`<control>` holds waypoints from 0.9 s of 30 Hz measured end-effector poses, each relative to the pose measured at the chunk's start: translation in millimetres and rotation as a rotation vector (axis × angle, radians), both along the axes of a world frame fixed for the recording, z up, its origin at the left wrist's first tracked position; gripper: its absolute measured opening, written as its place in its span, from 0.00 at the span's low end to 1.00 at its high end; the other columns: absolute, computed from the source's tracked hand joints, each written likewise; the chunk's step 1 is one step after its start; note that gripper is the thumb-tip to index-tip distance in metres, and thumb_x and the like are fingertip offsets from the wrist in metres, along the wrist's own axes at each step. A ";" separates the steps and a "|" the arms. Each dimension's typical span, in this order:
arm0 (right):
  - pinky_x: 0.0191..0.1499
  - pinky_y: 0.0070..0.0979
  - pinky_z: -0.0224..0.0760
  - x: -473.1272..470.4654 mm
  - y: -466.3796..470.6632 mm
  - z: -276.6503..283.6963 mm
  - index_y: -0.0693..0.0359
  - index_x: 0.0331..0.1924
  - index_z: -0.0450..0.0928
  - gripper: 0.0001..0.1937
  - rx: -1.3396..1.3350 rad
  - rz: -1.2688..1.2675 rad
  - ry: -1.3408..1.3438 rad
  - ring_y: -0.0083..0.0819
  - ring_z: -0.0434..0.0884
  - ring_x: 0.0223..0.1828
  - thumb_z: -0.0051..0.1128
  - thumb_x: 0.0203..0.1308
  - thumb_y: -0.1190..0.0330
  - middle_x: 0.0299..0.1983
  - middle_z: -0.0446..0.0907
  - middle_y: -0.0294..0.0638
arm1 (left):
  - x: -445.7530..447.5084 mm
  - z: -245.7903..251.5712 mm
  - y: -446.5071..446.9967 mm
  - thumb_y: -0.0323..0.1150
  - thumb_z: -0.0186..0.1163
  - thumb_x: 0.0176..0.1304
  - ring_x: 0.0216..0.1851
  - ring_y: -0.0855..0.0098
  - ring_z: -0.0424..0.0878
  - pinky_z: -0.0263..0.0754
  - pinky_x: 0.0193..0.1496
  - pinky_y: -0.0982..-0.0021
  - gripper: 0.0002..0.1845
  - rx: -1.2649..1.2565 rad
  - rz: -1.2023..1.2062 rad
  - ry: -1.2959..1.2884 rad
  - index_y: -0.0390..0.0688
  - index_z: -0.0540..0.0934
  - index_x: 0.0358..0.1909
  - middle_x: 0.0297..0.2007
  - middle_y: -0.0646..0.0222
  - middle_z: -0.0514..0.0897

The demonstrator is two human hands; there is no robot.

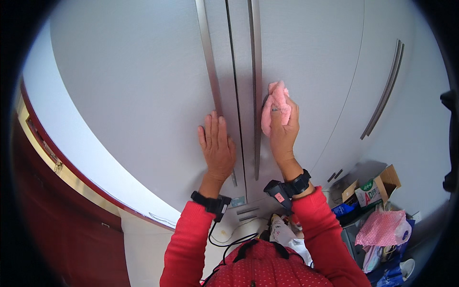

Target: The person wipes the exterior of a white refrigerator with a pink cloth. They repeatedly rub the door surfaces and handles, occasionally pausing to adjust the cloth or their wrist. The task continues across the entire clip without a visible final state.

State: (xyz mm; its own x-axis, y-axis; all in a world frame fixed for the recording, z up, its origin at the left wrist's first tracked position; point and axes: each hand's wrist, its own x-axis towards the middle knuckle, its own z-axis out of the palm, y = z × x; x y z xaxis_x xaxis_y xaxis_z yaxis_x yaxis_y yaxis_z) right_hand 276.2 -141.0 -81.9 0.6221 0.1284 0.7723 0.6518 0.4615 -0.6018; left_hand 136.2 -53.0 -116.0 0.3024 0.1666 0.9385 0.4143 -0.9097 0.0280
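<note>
My right hand (287, 132) grips a fluffy pink cloth (278, 97) and holds it against the light grey wardrobe door (312, 53), just right of a long metal handle (256, 71). Flat on the left door (143, 89) lies my left hand (218, 147), fingers fairly straight and pointing up; it covers the lower part of the other long metal handle (209, 57) and holds nothing. A narrow dark gap runs between the two doors. Both wrists wear black strapped devices.
At the lower right, an open cardboard box (389, 179), a pink dotted bag (382, 227) and other bags are piled up. More bags (283, 229) lie on the floor below the doors. A black cable (233, 244) hangs from my left wrist. A dark red door (71, 229) is at the left.
</note>
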 end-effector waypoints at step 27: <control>0.54 0.30 0.69 3.3 -25.1 14.1 0.60 0.53 0.75 0.15 -0.022 0.203 0.332 0.32 0.76 0.50 0.56 0.64 0.69 0.48 0.78 0.39 | -4.4 15.6 -205.0 0.30 0.66 0.55 0.38 0.61 0.72 0.62 0.44 0.60 0.08 -0.371 -0.759 0.191 0.42 0.75 0.30 0.35 0.64 0.74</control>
